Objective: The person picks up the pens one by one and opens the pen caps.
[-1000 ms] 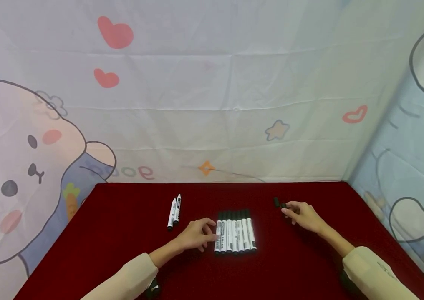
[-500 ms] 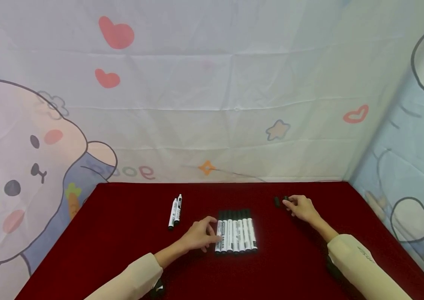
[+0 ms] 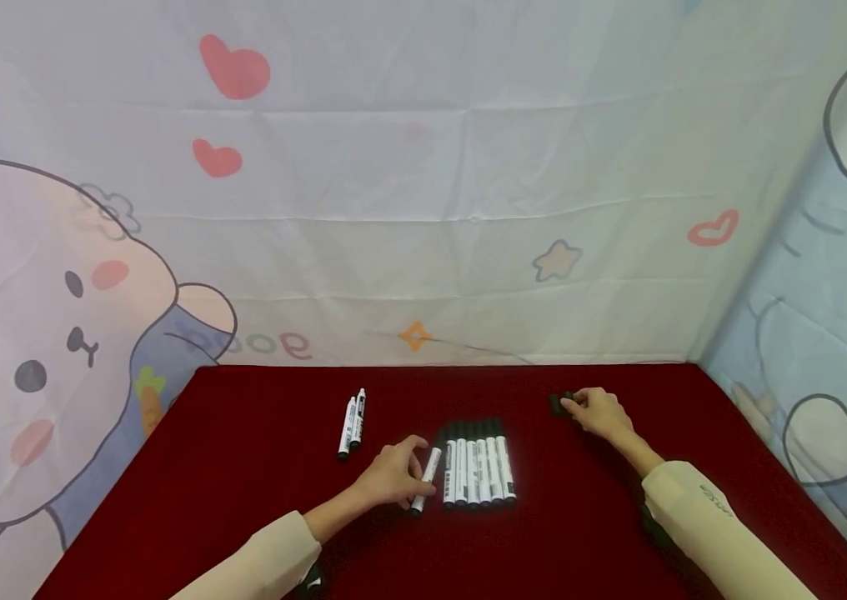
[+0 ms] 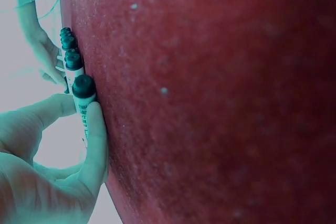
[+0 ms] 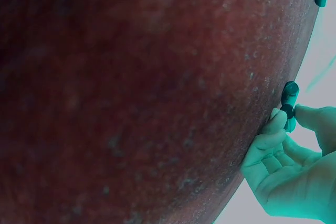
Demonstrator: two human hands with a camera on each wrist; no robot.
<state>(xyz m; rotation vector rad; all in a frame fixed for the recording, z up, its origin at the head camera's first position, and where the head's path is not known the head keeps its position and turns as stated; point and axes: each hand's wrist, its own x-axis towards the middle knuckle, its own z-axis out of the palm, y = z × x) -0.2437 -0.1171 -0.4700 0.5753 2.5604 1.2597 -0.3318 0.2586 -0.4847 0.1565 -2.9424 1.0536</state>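
Marker and left hand met in a pinch: thumb and fingers were clamped on the slim barrel from either side, a hold that probably suited something round enough to roll. It slanted just right of that hand's palm, apart from the row of markers farther right, perhaps giving the fingers room to get round it; whether it touched the red cloth could not be told. The row's six barrels lay side by side, presumably steadying one another. Beyond the left hand, to its left, a pair of markers lay close together. Well to its right, the right hand pinched a small black cap by the fingertips, likely because so short a piece offered little to grasp; a second cap was just left of those fingertips.
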